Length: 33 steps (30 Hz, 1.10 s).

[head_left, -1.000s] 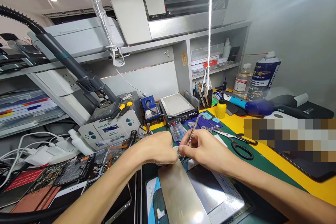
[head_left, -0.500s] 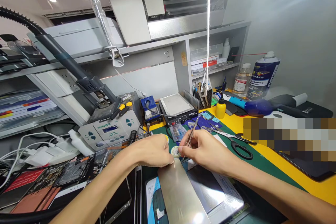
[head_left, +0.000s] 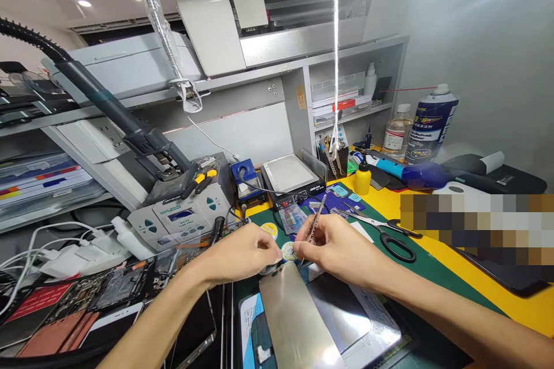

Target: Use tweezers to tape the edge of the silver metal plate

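My right hand [head_left: 335, 248] is closed round a pair of tweezers [head_left: 317, 219] that slants up out of its fingers. Its thumb and fingertip meet at the edge of a small round spool [head_left: 288, 251] with a pale label. Just left of that spool, my left hand [head_left: 242, 253] is closed, thumb and fingers pinched together; what lies between them is too small to make out. Below both hands a long, shiny metal plate [head_left: 298, 317] lies at a slant, its far end near my fingertips. A yellow-labelled round spool [head_left: 269, 230] stands behind my left hand.
Black-handled scissors [head_left: 392, 242] lie right of my right hand on the green mat [head_left: 437, 294]. A yellow bottle [head_left: 362, 179] stands behind. Phone parts [head_left: 125, 282] crowd the left, beside a soldering station [head_left: 184, 213]. A white cord [head_left: 336, 40] hangs in front.
My left hand has shifted slightly left and turned, so its pinched fingertips and the yellow-labelled spool show more. My right hand keeps nearly the same place with the tweezers.
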### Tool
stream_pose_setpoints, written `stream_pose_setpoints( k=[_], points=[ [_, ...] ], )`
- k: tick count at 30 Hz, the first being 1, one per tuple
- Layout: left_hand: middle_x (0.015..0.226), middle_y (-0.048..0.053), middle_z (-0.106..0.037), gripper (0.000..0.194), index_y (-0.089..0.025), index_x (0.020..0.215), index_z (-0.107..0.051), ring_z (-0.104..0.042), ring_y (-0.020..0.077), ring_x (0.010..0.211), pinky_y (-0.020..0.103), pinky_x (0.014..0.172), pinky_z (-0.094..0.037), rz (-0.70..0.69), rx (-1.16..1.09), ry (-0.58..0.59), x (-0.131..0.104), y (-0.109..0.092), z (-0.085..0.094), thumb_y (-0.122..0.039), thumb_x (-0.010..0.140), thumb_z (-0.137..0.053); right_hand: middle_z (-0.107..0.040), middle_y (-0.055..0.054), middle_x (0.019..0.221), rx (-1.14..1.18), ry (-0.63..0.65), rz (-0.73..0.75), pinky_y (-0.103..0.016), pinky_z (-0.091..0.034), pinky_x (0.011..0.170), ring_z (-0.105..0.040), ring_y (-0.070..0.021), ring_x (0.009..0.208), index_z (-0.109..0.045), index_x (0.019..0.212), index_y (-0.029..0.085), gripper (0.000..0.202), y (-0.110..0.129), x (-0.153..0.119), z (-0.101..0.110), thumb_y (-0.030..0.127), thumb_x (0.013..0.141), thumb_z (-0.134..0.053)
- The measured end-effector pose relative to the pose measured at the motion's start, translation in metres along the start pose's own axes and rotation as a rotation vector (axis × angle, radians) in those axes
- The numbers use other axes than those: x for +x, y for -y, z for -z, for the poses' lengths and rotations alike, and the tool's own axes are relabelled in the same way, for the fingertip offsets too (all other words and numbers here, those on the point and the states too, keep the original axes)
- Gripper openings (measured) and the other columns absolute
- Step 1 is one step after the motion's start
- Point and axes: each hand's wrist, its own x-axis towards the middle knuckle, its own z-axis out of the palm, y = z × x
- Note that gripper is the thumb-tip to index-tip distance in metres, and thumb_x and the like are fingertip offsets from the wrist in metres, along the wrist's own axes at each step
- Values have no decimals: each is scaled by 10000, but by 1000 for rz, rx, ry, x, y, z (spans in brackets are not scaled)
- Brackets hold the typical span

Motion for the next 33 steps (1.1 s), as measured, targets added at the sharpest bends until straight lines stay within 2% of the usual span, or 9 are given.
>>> stream_pose_setpoints(
  k=[3, 9, 13, 17, 21, 27, 33],
  points=[
    [645, -28, -496, 255, -148, 745, -706, -416, 132, 621, 251, 543, -293, 6, -49, -6, 3, 1, -3, -292, 790, -500, -594, 20, 605, 0, 6, -1, -201, -324, 457, -500, -117, 544, -661, 738, 175, 112, 0, 0, 0, 244, 800, -599],
    [590, -35, -493, 194, -145, 624, -668, -428, 133, 605, 254, 529, -287, 25, -95, -14, 6, -6, -8, -252, 721, -539, -584, 25, 598, 7, 16, -4, -197, -318, 453, -478, -109, 537, -676, 737, 177, 120, 2, 0, 0, 217, 798, -580],
    [620, -19, -555, 174, -141, 638, -681, -479, 148, 636, 256, 547, -312, 40, -145, -10, 7, -9, -9, -222, 683, -534, -579, 25, 593, 21, 13, -8, -197, -312, 448, -475, -107, 532, -677, 741, 170, 108, 2, -2, 1, 211, 790, -590],
    [630, -16, -555, 163, -133, 645, -682, -451, 140, 626, 257, 542, -295, 51, -202, -21, 6, -8, -8, -211, 666, -540, -573, 26, 587, 53, 5, -18, -198, -315, 449, -472, -104, 528, -670, 741, 164, 106, 2, -2, 2, 221, 795, -599],
    [609, -24, -517, 132, -129, 628, -649, -410, 130, 609, 260, 534, -273, 72, -261, -40, 1, -7, -9, -201, 663, -544, -571, 31, 569, 115, 32, -27, -198, -312, 430, -458, -94, 488, -665, 746, 160, 127, 3, -3, 3, 239, 816, -595],
    [599, -33, -505, 122, -141, 648, -630, -385, 125, 596, 267, 533, -257, 108, -331, -81, -9, -6, -12, -236, 699, -575, -688, -32, 706, 225, 80, -34, -210, -378, 456, -498, -97, 499, -654, 804, 137, 149, 5, -7, 4, 268, 843, -595],
    [593, -47, -495, 107, -145, 668, -637, -375, 112, 584, 254, 519, -245, 104, -384, -125, -18, -6, -14, -221, 722, -585, -693, -36, 743, 288, 105, -35, -204, -412, 469, -519, -89, 500, -651, 807, 132, 167, 12, -10, 7, 289, 851, -617]
  ],
)
